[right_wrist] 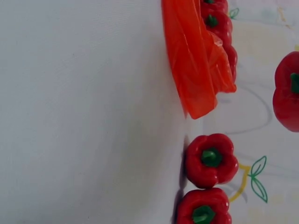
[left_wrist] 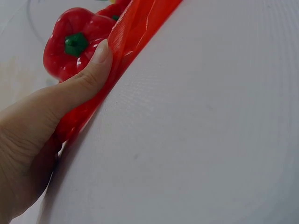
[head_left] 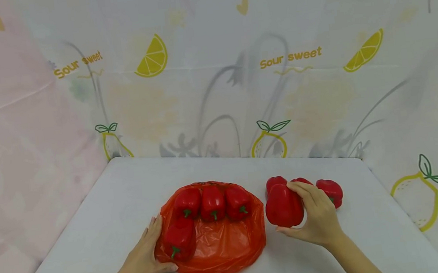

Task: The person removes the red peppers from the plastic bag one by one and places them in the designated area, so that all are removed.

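In the head view my right hand (head_left: 317,215) grips a red bell pepper (head_left: 284,206) between thumb and fingers, raised beside the bag. That pepper (right_wrist: 288,93) shows at the right edge of the right wrist view, where the hand itself is out of frame. An orange-red plastic bag (head_left: 221,246) lies spread with its mouth up. Several red bell peppers line its back and left side, the front left one (head_left: 180,240) nearest my left hand (head_left: 145,254). Fingers and thumb of that hand rest spread against the bag's left side; its thumb (left_wrist: 86,84) touches the plastic.
Behind the right hand, more red peppers stand on the white table (head_left: 104,218), one (head_left: 276,183) at the back and another (head_left: 330,191) to the right. A printed cloth (head_left: 206,89) hangs behind the table's back edge.
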{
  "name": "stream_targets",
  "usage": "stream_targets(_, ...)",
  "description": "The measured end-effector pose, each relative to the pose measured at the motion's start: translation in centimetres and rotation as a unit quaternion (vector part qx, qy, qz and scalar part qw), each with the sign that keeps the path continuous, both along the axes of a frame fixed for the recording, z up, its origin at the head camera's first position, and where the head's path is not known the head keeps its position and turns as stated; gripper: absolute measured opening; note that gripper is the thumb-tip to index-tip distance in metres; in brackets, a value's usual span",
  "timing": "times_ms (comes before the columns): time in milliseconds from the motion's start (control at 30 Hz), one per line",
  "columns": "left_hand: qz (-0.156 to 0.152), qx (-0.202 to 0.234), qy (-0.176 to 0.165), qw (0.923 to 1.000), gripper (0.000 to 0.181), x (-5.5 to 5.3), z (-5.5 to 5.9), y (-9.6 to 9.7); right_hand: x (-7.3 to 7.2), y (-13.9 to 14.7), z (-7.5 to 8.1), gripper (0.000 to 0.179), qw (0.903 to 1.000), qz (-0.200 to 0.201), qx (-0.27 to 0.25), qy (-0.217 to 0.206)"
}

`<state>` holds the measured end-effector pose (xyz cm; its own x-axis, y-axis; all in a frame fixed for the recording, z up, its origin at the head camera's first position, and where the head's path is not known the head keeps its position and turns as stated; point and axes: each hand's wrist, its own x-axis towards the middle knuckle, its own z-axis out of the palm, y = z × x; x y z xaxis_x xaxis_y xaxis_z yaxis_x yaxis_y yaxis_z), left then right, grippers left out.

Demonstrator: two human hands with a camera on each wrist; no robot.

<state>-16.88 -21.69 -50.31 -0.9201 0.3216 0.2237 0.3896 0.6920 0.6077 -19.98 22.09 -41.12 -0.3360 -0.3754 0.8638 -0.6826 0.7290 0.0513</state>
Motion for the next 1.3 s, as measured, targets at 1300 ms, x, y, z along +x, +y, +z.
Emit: stream_targets(1300, -0.002, -0.001, 0.002, 1.0, 0.129, -0.1, 0.0, 0.0, -0.1, 1.4, -3.7, 0.08, 0.9329, -0.118, 0.084, -0.33)
